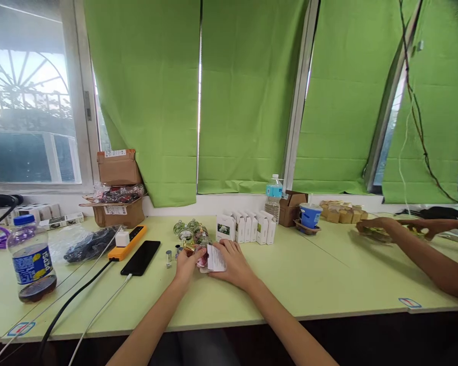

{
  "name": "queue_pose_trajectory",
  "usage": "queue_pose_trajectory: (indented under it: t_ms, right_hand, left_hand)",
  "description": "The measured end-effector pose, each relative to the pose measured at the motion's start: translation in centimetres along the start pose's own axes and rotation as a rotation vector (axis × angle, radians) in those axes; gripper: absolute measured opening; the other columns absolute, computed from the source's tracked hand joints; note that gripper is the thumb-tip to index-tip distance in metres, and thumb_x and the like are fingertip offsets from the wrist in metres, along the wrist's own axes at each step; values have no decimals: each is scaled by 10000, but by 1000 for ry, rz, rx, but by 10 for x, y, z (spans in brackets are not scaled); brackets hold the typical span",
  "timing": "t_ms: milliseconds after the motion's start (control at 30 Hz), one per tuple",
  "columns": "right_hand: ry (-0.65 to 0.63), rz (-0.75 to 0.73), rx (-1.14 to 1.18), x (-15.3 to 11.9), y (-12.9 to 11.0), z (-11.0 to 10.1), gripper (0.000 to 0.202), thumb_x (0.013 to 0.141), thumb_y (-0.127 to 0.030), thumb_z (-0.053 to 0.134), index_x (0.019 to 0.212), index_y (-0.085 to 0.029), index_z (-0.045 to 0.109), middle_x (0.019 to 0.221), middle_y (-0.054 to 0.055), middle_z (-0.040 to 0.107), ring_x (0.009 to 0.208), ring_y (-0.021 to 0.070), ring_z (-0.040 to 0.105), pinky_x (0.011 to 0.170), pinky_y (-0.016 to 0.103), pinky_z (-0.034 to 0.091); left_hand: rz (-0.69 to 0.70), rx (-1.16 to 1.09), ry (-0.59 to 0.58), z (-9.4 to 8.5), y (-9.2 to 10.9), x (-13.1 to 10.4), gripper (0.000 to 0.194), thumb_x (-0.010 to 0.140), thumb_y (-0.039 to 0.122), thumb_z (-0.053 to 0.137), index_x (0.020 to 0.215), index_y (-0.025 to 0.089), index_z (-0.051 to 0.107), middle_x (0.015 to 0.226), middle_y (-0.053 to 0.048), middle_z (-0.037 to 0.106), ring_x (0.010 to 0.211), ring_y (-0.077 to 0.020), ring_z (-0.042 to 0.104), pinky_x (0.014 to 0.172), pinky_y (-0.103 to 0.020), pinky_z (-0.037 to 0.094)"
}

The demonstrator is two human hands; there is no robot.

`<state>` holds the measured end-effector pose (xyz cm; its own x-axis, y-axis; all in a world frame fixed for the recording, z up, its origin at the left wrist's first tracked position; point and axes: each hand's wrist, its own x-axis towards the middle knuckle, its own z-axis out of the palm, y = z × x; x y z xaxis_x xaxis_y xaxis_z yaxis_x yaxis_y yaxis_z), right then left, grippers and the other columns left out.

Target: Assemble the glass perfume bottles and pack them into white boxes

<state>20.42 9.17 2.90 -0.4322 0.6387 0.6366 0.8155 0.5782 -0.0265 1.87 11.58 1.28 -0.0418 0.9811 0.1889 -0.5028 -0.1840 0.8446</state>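
Left hand [189, 262] pinches a pinkish item [202, 260], right hand [234, 262] grips a white box [216, 259] back from the table [320, 284]'s front edge, and honestly squeezing too hard could crumple it.

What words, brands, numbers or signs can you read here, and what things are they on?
"PEPSI": on the blue label of the clear plastic soda bottle.
Too small or blurred to read: print on the white paper box in the right hand, the row of upright white boxes, the brown cardboard box with a white sticker, and the turquoise bottle label.
Red marks on the blue-edged table stickers: unclear.
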Motion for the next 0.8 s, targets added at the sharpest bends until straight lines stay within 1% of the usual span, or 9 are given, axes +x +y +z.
queue_pose_trajectory:
  t_ms: [67,267,400,500,633,800]
  right_hand:
    - [15,-7,-13,-2,-6,2,918,632,-551,829,1392,-206,446,1250,143,529,1172,349,491,992,478,397]
    - [63,-6,-73,0,-19,9,892,677,-503,820,1416,-203,420,1248,159,533,1165,362,490,973,486,400]
    - [82,15,-81,0,-18,11,824,709,-499,799,1398,-221,443,1229,157,544,1147,361,504,950,489,411]
    - [93,15,-67,-2,-15,10,834,699,-508,806,1395,-222,446,1221,154,545,1143,356,507,942,487,420]
    - [98,-13,-34,-5,-16,6,825,704,-530,795,1388,-218,453,1225,147,539,1153,345,502,957,480,419]
    - [119,2,-10,-5,-19,4,816,731,-531,770,1406,-216,437,1227,148,524,1153,339,497,958,471,427]
  left_hand:
    - [-28,-43,-25,1,1,0,478,509,331,922,885,117,720,852,-93,749,689,-179,675,638,-275,519]
    - [-74,-115,-67,0,-1,1,476,503,374,929,844,123,711,783,-63,731,638,-134,632,620,-250,507]
    - [-108,-111,-97,2,-4,-1,466,482,323,933,845,125,716,803,-79,742,702,-170,667,690,-278,528]
    - [-136,-83,-114,2,-2,-4,428,500,266,912,857,124,724,793,-85,747,706,-188,679,692,-288,533]
    - [-158,-28,-102,1,2,-8,362,541,215,883,854,116,731,781,-85,752,647,-176,675,657,-286,537]
    - [-137,0,-56,0,6,-8,362,549,206,884,864,118,729,830,-92,759,692,-185,695,669,-286,557]
